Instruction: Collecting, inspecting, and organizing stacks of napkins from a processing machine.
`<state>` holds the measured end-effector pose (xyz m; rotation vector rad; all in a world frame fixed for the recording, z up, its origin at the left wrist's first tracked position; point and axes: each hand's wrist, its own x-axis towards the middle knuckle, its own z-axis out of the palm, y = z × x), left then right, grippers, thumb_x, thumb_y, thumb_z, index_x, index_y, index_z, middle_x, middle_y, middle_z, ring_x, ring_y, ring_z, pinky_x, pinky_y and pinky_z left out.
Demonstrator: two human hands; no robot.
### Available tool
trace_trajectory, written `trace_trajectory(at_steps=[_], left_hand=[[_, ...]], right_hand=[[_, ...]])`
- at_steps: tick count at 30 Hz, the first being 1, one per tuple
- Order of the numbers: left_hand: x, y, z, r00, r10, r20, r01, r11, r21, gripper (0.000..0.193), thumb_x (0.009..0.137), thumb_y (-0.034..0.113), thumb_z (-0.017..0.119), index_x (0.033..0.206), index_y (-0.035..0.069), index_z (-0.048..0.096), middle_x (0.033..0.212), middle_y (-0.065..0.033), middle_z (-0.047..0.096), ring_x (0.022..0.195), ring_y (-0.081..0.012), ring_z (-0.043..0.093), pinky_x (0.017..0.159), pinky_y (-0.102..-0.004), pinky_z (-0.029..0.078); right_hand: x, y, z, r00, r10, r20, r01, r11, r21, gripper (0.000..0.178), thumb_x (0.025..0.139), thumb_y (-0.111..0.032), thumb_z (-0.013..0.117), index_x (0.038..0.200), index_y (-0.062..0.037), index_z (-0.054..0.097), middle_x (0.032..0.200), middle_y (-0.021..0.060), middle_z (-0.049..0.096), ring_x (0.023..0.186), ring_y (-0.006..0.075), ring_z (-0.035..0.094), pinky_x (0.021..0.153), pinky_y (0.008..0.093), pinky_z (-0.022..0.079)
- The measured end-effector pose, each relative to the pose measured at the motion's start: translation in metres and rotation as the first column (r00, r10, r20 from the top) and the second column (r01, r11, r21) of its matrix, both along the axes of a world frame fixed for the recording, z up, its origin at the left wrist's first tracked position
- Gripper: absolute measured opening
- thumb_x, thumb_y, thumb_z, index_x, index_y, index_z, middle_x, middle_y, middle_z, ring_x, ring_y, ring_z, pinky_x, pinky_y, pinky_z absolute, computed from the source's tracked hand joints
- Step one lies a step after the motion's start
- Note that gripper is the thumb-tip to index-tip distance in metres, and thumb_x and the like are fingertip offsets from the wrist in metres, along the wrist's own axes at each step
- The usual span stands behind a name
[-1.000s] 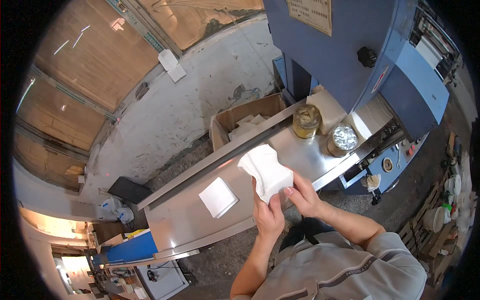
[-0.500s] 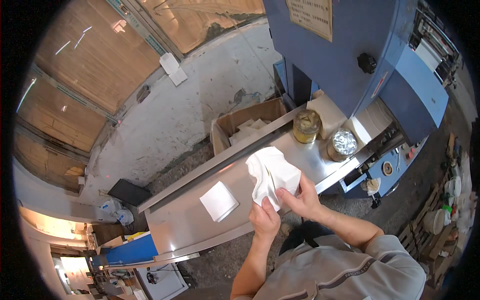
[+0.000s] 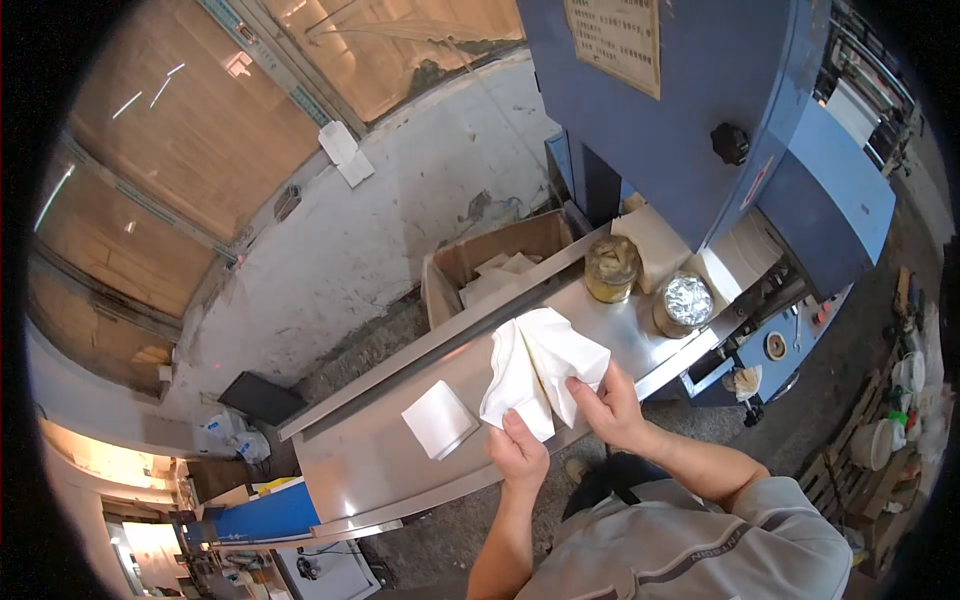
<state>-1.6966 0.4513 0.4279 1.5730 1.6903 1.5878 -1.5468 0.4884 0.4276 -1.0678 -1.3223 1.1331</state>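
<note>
White paper [image 3: 516, 368] is opening wider than before above the table [image 3: 360, 455], the left hand [image 3: 519, 458] pinching one side and the right hand [image 3: 612, 412] the other, so its two sides are coming apart.

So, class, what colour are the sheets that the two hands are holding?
The sheets in the left hand and right hand are white; best view: head.

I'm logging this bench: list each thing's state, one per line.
White paper sheaf: bent, split apart at the middle
Left hand, right hand: closed on the sheaf
White square paper stack: lying flat
Brown cardboard box: open, papers inside
Round foil-topped can: upright
Round yellowish can: upright
</note>
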Motion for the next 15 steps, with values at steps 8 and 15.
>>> trace_trajectory(at_steps=[8,15], left_hand=[[-0.009,0.013,0.005,0.968,0.112,0.223,-0.103,0.993,-0.049,0.037,0.105,0.023,0.038,0.115,-0.008,0.056,0.099,-0.0153,0.066,0.087,-0.0222,0.063,0.077,-0.0340,0.050],[-0.065,0.074,0.005,0.795,0.183,0.579,-0.135,0.983,-0.125,0.046,0.104,0.034,0.043,0.115,-0.008,0.057,0.106,-0.0124,0.064,0.094,-0.0178,0.062,0.080,-0.0321,0.049]], right_hand=[[0.004,0.011,-0.002,0.987,-0.035,-0.157,0.035,0.999,-0.003,0.038,0.096,-0.011,0.060,0.128,0.0061,0.049,0.117,0.0109,0.063,0.105,0.0139,0.058,0.088,0.0290,0.048],[0.030,0.030,-0.017,0.830,-0.075,-0.552,-0.064,0.971,-0.229,0.035,0.100,-0.011,0.050,0.132,0.0037,0.047,0.122,0.0093,0.062,0.110,0.0152,0.060,0.093,0.0306,0.049]])
